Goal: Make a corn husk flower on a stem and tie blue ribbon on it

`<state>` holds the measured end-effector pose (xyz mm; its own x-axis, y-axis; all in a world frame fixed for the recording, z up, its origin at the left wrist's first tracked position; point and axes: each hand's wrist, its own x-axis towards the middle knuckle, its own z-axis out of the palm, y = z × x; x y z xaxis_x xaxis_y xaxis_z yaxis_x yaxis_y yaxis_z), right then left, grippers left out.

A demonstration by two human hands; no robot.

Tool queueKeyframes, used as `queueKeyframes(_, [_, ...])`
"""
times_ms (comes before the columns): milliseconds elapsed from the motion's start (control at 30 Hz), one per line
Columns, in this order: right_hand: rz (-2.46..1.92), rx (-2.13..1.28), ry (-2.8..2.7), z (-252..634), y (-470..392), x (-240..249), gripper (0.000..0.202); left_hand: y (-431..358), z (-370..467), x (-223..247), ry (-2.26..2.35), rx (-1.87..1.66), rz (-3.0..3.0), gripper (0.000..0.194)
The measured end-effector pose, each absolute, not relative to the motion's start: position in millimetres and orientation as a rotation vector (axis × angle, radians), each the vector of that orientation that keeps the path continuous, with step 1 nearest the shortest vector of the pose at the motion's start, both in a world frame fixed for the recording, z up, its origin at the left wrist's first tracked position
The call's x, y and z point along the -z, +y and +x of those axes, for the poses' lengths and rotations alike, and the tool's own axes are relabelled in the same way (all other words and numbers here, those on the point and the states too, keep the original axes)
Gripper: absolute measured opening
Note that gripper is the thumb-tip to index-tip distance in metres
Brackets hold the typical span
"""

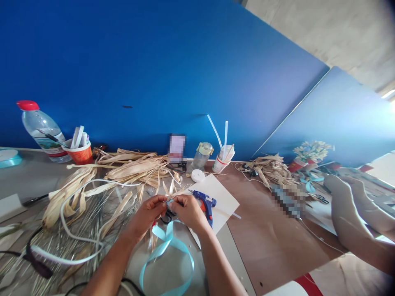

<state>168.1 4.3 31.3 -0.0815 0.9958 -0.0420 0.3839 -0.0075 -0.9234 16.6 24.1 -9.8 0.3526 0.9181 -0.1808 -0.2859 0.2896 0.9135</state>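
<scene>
Near the middle of the table, my left hand (152, 211) and my right hand (187, 209) meet fingertip to fingertip, both pinched on a light blue ribbon (187, 246). The ribbon hangs below them in a loop on the grey tabletop. A thin pale strip shows above the fingertips; its shape is partly hidden by them. Behind and beside my right hand lies a blue glue gun (207, 201) on a white sheet (224, 197). Black handles, perhaps of scissors, show partly under my hands.
Dried husks (132, 167), thin stems and a white cable (63, 209) cover the left side. Along the blue partition stand a bottle (43, 129), a red cup (80, 154), a jar (202, 156) and a cup with glue sticks (220, 163). Another person's arm (352, 218) reaches in at right.
</scene>
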Motion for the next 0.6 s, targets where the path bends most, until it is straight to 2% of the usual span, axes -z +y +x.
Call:
queueKeyframes(133, [-1.42, -1.113, -1.538, 166, 3, -32, 0.022, 24, 19, 12, 0.917, -0.991, 1.007, 0.031])
queueKeyframes(400, [-1.435, -1.053, -1.431, 157, 4, -28, 0.018, 18, 19, 6, 1.195, -1.174, 1.367, 0.016])
queueKeyframes(600, [-1.351, -1.101, -1.128, 138, 3, -17, 0.021, 17, 17, 13, 1.258, -1.27, 1.639, 0.017])
